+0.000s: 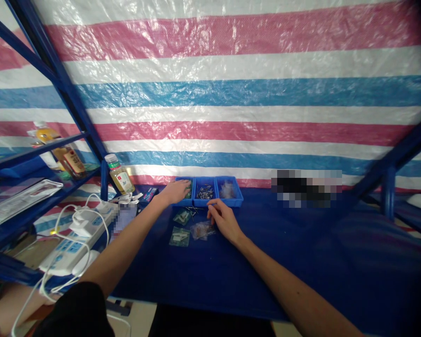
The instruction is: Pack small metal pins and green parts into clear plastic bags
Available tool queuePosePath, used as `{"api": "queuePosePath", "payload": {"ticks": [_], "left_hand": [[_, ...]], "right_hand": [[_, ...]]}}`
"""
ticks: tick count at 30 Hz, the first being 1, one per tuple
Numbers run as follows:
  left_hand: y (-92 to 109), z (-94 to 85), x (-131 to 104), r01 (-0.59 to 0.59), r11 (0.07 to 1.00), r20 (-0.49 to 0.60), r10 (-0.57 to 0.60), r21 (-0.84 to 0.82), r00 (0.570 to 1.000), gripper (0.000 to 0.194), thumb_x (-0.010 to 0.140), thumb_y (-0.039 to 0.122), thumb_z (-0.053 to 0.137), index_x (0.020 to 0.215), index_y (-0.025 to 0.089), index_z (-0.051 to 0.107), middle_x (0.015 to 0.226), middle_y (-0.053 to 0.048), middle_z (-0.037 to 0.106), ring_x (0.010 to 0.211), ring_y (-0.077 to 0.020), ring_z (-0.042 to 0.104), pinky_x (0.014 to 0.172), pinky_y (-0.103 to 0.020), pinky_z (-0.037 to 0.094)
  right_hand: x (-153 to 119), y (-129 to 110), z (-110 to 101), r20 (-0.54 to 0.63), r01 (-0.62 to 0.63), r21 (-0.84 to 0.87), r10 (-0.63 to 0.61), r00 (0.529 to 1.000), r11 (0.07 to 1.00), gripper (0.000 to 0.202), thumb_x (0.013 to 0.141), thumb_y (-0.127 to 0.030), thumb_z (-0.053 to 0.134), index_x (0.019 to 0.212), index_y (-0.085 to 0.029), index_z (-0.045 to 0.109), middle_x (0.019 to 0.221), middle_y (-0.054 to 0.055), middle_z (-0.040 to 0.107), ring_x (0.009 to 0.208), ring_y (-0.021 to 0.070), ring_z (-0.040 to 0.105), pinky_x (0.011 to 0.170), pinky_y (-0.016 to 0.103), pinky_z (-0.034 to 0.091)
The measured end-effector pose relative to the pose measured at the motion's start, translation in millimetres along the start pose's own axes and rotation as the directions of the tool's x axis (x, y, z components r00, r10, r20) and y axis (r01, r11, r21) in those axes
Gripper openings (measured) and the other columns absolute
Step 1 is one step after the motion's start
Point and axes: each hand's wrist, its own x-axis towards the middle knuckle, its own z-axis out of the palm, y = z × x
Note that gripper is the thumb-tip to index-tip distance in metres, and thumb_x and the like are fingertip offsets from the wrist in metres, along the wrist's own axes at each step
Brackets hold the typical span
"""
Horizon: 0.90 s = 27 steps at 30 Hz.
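My left hand (177, 192) reaches over the leftmost blue bin (182, 203), its fingers stretched out across the green packets inside and partly covering them. My right hand (225, 221) hovers at the front of the bins with fingers loosely bent and apart; no object shows in it. Just left of its fingers lie clear plastic bags (201, 230) with small reddish-brown pieces. Screws (205, 192) fill the middle bin, and clear bags (228, 189) sit in the right one. Two small green packets (179, 236) and a few loose screws (192, 212) lie on the blue table.
On the left stand a bottle (121, 177), a small dark blue box (149, 194) and a white power strip (65, 252) with tangled cables. A blue metal frame (61, 86) rises at the side. Striped sheeting (231, 93) hangs behind the table (196, 274).
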Motion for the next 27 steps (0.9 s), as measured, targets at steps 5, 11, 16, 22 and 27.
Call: {"api": "queuePosePath", "payload": {"ticks": [5,11,16,22,27], "left_hand": [[-7.5,15.0,-8.8,0.052,0.996,0.201,-0.066,0.071,0.977,0.056,0.104,0.035,0.029,0.156,0.016,0.034,0.163,-0.013,0.030,0.152,-0.0281,0.029,0.123,-0.055,0.016],[-2.1,12.0,-9.3,0.083,0.992,0.302,-0.109,0.099,0.947,0.059,0.104,0.037,0.025,0.161,0.021,0.023,0.167,-0.010,0.019,0.155,-0.0291,0.019,0.122,-0.061,0.010],[7.6,9.0,-14.2,0.106,0.987,0.258,-0.135,0.122,0.957,0.059,0.103,0.035,0.025,0.160,0.020,0.025,0.167,-0.010,0.020,0.154,-0.0315,0.021,0.121,-0.065,0.009],[14.4,3.5,-20.0,0.037,0.981,0.161,-0.069,0.193,0.984,0.054,0.100,0.030,0.030,0.152,0.021,0.042,0.163,-0.010,0.033,0.151,-0.0338,0.030,0.120,-0.066,0.012],[32.8,-20.0,-25.7,0.025,0.981,-0.108,-0.004,0.195,0.994,0.051,0.099,0.024,0.039,0.150,0.020,0.045,0.161,-0.011,0.037,0.150,-0.0339,0.030,0.121,-0.065,0.019]], "right_hand": [[-0.5,1.7,0.3,0.023,0.002,0.005,-0.002,1.000,1.000,0.026,0.098,-0.046,0.049,0.106,-0.023,0.059,0.071,-0.002,0.066,0.052,0.0150,0.058,0.053,0.026,0.046],[-1.2,2.1,0.1,0.020,-0.017,0.012,0.017,1.000,1.000,0.026,0.099,-0.045,0.048,0.105,-0.023,0.060,0.070,-0.003,0.064,0.053,0.0151,0.056,0.055,0.026,0.044],[-0.8,0.7,-1.7,0.075,0.046,-0.167,-0.034,0.997,0.985,0.026,0.098,-0.041,0.052,0.086,-0.022,0.065,0.061,-0.004,0.056,0.057,0.0153,0.052,0.058,0.026,0.038],[-2.3,-9.9,-9.1,0.366,0.286,-0.415,-0.129,0.922,0.864,0.026,0.083,-0.042,0.078,0.097,-0.022,0.070,0.084,0.001,0.063,0.082,0.0198,0.057,0.078,0.031,0.043],[-3.8,-10.7,-13.1,0.463,0.331,-0.535,-0.059,0.885,0.778,0.049,0.070,-0.049,0.089,0.106,-0.023,0.069,0.106,0.006,0.062,0.103,0.0261,0.053,0.093,0.039,0.041]]}}
